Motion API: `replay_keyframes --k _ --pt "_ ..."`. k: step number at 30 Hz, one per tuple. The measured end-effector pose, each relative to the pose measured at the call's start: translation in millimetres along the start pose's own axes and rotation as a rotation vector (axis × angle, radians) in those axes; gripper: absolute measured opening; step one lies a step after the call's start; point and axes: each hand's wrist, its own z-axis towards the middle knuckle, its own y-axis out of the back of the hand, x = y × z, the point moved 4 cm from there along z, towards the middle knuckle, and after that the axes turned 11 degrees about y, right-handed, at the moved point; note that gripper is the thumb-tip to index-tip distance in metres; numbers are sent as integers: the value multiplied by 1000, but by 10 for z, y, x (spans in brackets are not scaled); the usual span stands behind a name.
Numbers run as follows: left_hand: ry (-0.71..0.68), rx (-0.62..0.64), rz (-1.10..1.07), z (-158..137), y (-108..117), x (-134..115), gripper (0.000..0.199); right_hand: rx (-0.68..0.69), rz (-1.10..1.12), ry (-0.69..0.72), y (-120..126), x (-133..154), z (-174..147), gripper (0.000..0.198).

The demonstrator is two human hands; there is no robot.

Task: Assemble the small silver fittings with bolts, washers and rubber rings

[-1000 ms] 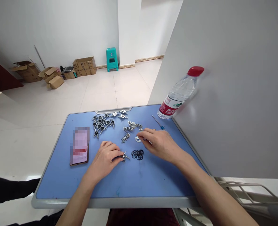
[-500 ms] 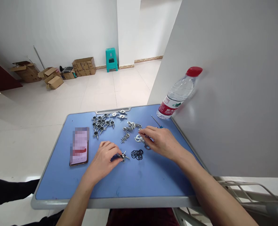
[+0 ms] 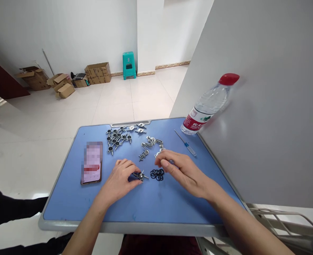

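My left hand (image 3: 120,177) rests on the blue table and pinches a small metal fitting (image 3: 141,175) with a thin pin standing up from its middle. Just right of that fitting lies a loose pile of black rubber rings (image 3: 157,174). Over the far right side of the pile hovers my right hand (image 3: 184,171), fingers curled and thumb brought close to them; whatever they hold is hidden. Beyond its fingertips are metal levers with round ends (image 3: 151,141), partly covered flat metal plates (image 3: 159,153) and a cluster of small screws (image 3: 142,156).
Several fittings with black centres (image 3: 116,137) lie at the back left, beside metal plates (image 3: 140,130). A phone (image 3: 92,163) lies on the left. On the right are a screwdriver (image 3: 187,144) and a water bottle (image 3: 208,106) by the grey partition (image 3: 273,106).
My right hand has drawn back from the metal plates towards me, its fingers curling in. The screwdriver shows more fully. My left hand keeps its hold on the fitting; the view has shifted slightly.
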Motion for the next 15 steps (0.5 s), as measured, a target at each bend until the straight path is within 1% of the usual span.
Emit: replay_keyframes --k 3,7,9,12,15 --pt "3 -4 5 8 -7 -1 12 -83 31 -30 21 0 -4 39" --pt "3 -9 14 5 -6 -5 11 -88 62 -29 -65 -33 -9 43" --pt "-4 -17 21 5 -5 -4 10 -58 62 7 -127 -37 -3 41" --pt "-15 -32 32 7 -5 0 8 17 6 65 -210 -41 11 39" --pt "-17 -37 33 9 -5 -1 7 73 -34 92 -259 -50 22 40"
